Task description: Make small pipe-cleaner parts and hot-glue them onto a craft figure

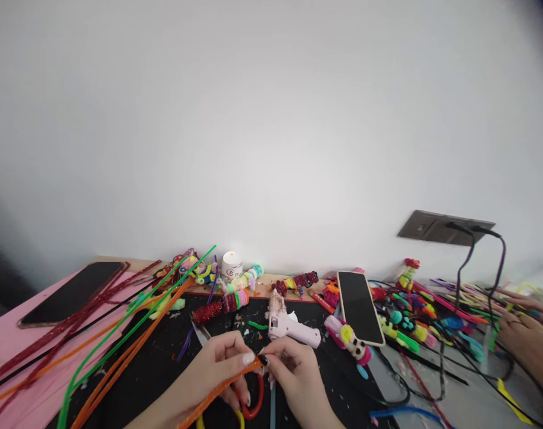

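Note:
Close together at the bottom centre, my left hand [229, 364] and my right hand [293, 370] are both closed in pinches. The end of a fuzzy orange pipe cleaner [222, 387] sits between their fingertips, and its length runs down to the lower left. Beneath my left hand show a red scissor handle [256, 400] and a yellow handle loop [241, 419]; whether its lower fingers touch them I cannot tell. A pale pink glue gun [298, 329] lies just beyond my hands. A pale bluish stick [272, 405] is beside my right hand.
Green pipe cleaners [137, 316] and a dark phone [74, 293] are at left. Against the wall stands a white roll [232, 266], near pipe-cleaner figures [222, 305]. Another phone [359, 307] lies right. Cords hang from a wall socket [445, 227]; another person's hand [528, 339] is far right.

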Tool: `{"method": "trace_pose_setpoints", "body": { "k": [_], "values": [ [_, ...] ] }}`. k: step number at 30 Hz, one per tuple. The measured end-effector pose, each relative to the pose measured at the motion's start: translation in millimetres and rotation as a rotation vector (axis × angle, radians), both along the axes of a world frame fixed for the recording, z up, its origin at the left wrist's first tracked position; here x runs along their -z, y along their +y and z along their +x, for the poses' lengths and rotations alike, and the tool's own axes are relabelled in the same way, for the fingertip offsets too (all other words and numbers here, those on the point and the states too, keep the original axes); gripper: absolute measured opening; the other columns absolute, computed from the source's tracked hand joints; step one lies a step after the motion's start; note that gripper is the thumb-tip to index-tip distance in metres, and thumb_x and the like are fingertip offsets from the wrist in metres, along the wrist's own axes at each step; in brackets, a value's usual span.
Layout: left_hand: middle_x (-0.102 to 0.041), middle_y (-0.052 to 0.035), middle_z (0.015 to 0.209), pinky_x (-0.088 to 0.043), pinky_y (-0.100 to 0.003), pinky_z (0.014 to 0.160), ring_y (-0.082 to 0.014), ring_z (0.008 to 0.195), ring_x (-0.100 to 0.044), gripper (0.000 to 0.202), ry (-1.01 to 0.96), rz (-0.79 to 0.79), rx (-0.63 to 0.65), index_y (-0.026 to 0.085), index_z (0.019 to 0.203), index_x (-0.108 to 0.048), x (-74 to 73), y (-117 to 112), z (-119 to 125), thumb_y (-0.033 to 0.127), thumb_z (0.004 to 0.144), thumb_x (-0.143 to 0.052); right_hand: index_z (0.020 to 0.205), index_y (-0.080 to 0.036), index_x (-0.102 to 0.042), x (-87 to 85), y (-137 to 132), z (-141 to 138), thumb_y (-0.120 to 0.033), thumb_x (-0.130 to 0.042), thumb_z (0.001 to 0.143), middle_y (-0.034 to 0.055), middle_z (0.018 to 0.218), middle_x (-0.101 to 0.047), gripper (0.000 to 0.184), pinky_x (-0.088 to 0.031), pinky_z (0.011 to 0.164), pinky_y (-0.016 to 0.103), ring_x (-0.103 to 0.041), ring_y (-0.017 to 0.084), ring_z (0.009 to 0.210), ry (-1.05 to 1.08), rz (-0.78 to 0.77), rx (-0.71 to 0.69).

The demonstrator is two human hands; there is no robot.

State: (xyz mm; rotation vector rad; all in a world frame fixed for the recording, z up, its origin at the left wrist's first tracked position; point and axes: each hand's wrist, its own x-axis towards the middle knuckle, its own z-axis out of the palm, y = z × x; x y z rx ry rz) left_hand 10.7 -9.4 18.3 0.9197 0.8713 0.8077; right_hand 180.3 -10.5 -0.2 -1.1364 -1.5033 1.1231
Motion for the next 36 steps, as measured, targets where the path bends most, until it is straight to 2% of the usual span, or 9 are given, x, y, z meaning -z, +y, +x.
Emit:
{"method": "trace_pose_setpoints", "body": {
  "k": [2, 4, 8, 17, 21, 26, 36],
  "values": [
    [-0.063, 0.0044, 0.055, -0.045, -0.016, 0.037, -0.0121, 0.042, -0.063, 0.034, 0.046, 0.063, 0.005, 0.018, 0.071, -0.047, 5.0, 1.1, 0.7, 0.036, 0.063, -0.075, 0.071, -0.014, -0.066, -0.4, 0.2, -0.2, -0.021, -0.061, 0.076, 0.0008, 0.057, -0.06, 0.01, -0.042, 0.048, 0.021, -0.053, 0.012, 0.049, -0.022, 0.005, 0.002],
    [-0.061, 0.0063, 0.048, -0.044, -0.016, 0.038, -0.0112, 0.04, -0.061, 0.031, 0.097, 0.105, -0.003, 0.018, 0.071, -0.047, 9.4, 1.1, 1.6, 0.031, 0.065, -0.074, 0.071, -0.014, -0.067, -1.6, 0.2, -0.5, -0.019, -0.061, 0.075, 0.0004, 0.057, -0.06, 0.009, -0.041, 0.048, 0.021, -0.052, 0.012, 0.05, -0.038, 0.013, 0.001],
    [-0.063, 0.0042, 0.045, -0.044, -0.016, 0.04, -0.0101, 0.039, -0.059, 0.024, 0.152, 0.133, 0.006, 0.017, 0.07, -0.047, 12.2, -0.4, 1.6, 0.027, 0.071, -0.068, 0.068, -0.014, -0.067, -4.4, -0.1, -0.7, -0.019, -0.061, 0.075, 0.0007, 0.057, -0.06, 0.01, -0.041, 0.049, 0.021, -0.053, 0.012, 0.052, -0.046, 0.024, -0.005],
    [-0.065, 0.0009, 0.045, -0.042, -0.018, 0.042, -0.0112, 0.041, -0.06, 0.024, 0.136, 0.08, -0.061, 0.016, 0.065, -0.051, 4.7, 0.7, 1.7, 0.028, 0.065, -0.073, 0.069, -0.014, -0.067, -5.1, 0.4, -4.1, -0.026, -0.067, 0.071, -0.0006, 0.053, -0.058, 0.012, -0.04, 0.044, 0.019, -0.049, 0.009, 0.044, 0.123, -0.061, -0.033],
    [-0.065, 0.0006, 0.044, -0.041, -0.018, 0.041, -0.0122, 0.041, -0.06, 0.027, 0.133, 0.067, -0.102, 0.016, 0.062, -0.052, 1.4, -0.2, 2.1, 0.03, 0.061, -0.075, 0.069, -0.014, -0.066, -6.1, 1.3, -5.0, -0.023, -0.07, 0.067, -0.0014, 0.053, -0.058, 0.009, -0.039, 0.044, 0.018, -0.048, 0.008, 0.044, 0.189, -0.087, -0.043],
    [-0.065, 0.0004, 0.045, -0.041, -0.018, 0.042, -0.0123, 0.042, -0.06, 0.029, 0.121, 0.058, -0.1, 0.015, 0.061, -0.052, 0.1, -0.1, 0.7, 0.03, 0.06, -0.077, 0.067, -0.014, -0.065, -8.7, 1.9, -5.8, -0.019, -0.072, 0.062, -0.0024, 0.053, -0.058, 0.01, -0.038, 0.044, 0.017, -0.047, 0.007, 0.044, 0.263, -0.146, -0.052],
    [-0.065, 0.0019, 0.046, -0.04, -0.017, 0.04, -0.0108, 0.04, -0.06, 0.029, 0.113, 0.027, -0.115, 0.016, 0.061, -0.051, -0.9, -0.8, 3.0, 0.029, 0.059, -0.077, 0.064, -0.015, -0.064, -7.7, 3.2, -9.3, -0.028, -0.078, 0.057, -0.0032, 0.049, -0.059, 0.021, -0.04, 0.041, 0.018, -0.049, 0.008, 0.039, 0.38, -0.258, -0.058]
  ]
}}
